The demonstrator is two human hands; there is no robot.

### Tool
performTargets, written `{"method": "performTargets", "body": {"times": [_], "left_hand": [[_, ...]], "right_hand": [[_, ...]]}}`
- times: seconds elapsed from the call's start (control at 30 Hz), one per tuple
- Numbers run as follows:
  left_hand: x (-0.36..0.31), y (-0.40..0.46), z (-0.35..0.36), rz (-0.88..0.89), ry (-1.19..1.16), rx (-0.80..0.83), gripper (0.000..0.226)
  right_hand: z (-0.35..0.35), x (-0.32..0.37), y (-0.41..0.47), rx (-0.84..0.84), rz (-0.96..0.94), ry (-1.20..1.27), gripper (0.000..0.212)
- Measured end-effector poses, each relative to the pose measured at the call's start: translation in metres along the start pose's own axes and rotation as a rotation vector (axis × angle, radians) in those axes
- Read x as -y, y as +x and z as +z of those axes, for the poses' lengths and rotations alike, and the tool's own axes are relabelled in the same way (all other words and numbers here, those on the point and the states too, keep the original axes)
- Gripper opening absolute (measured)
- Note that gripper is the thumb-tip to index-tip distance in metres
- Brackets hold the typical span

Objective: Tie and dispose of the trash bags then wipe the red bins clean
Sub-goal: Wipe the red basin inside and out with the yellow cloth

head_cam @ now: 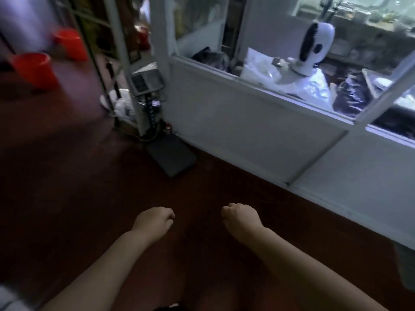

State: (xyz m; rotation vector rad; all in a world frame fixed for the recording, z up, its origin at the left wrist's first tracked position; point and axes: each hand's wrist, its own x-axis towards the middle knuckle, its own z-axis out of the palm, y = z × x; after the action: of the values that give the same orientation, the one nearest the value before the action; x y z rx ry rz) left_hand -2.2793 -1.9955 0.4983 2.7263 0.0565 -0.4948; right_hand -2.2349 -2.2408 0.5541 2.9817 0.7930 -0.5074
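Note:
Two red bins stand on the dark floor at the upper left, one nearer (33, 70) and one behind it (70, 43); both are blurred. My left hand (155, 221) and my right hand (241, 215) hang low in the middle of the view, fingers curled shut, holding nothing, far from the bins. Behind the glass partition at the right lie a white trash bag (312, 86) and a dark trash bag (350, 95).
A white partition wall with windows (247, 122) runs along the right. A flat dark scale or mat (173, 157) lies on the floor at its corner. A white fan (314, 48) stands behind the glass. Clutter and a metal rack (143, 86) sit by the post.

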Motion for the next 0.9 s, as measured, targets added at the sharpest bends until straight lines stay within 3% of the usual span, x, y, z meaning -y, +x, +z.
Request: {"method": "performTargets", "body": {"times": [0.4,0.7,0.9], "left_hand": [[0.185,-0.017,-0.078,-0.374,-0.122,-0.162,0.025],[0.277,0.048,-0.166,-0.642,-0.212,-0.369,0.023],[0.350,0.082,-0.216,-0.720,-0.195,-0.455,0.028]], "right_hand": [[-0.057,0.168,0.209,0.035,-0.467,-0.169,0.022],[-0.123,0.253,0.389,0.102,-0.678,-0.190,0.016],[-0.157,0.321,0.498,0.019,-0.820,-0.230,0.021]]}}
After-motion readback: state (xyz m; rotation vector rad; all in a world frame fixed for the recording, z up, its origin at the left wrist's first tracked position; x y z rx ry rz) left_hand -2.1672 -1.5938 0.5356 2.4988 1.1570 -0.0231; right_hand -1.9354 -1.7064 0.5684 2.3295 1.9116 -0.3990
